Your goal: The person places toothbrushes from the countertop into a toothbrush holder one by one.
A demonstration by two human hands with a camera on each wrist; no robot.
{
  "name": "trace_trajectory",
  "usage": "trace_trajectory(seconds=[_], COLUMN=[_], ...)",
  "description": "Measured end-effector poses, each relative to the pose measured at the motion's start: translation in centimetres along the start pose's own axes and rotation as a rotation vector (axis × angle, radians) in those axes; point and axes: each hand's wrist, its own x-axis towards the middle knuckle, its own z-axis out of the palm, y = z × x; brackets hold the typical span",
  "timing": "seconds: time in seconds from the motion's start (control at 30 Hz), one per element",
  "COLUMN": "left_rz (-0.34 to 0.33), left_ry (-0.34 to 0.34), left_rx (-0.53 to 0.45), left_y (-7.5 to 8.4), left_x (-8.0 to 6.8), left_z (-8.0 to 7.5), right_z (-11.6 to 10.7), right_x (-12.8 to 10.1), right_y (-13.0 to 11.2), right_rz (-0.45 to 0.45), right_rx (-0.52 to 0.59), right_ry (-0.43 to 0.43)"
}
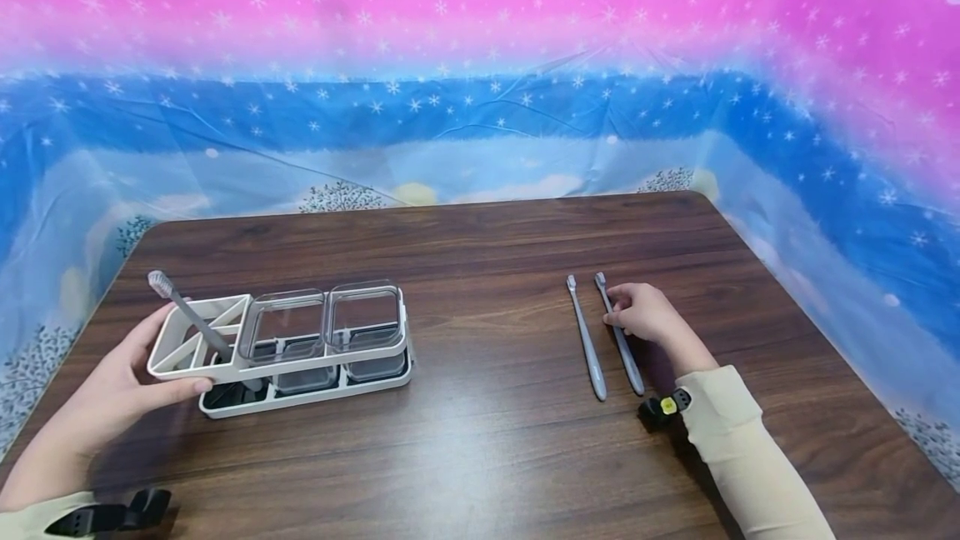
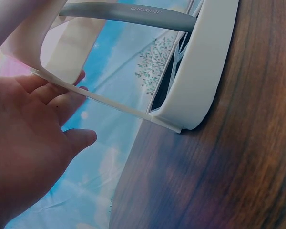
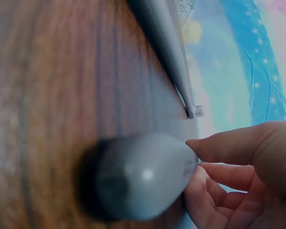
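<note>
At the left of the table in the head view stands a white two-tier toothbrush holder (image 1: 246, 373) with a grey toothbrush (image 1: 197, 319) leaning in its left section. My left hand (image 1: 112, 390) grips the holder's left end, thumb in front and fingers behind. The left wrist view shows the holder's white base (image 2: 205, 67) near the hand. On the right, two grey toothbrushes lie side by side. My right hand (image 1: 645, 312) pinches the right toothbrush (image 1: 626, 357) between thumb and fingers. Just left of it lies the other toothbrush (image 1: 587, 340), untouched.
Two clear cups, a left cup (image 1: 285, 300) and a right cup (image 1: 365, 294), hang in the holder's upper frame. The dark wooden table (image 1: 480, 440) ends at a back edge near a patterned cloth (image 1: 465, 123).
</note>
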Motion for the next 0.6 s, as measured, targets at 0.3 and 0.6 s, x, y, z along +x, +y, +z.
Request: trace_trajectory(seconds=[0.3, 0.6], left_rz=[-0.006, 0.000], left_ry=[-0.009, -0.015], left_rx=[-0.023, -0.050], left_y=[-0.01, 0.05], left_x=[0.01, 0.04], left_z=[-0.03, 0.01], right_z=[-0.03, -0.76], right_x=[-0.26, -0.40], right_y=[0.36, -0.32], right_rz=[0.013, -0.021], right_rx=[0.088, 0.106], right_ry=[-0.005, 0.011])
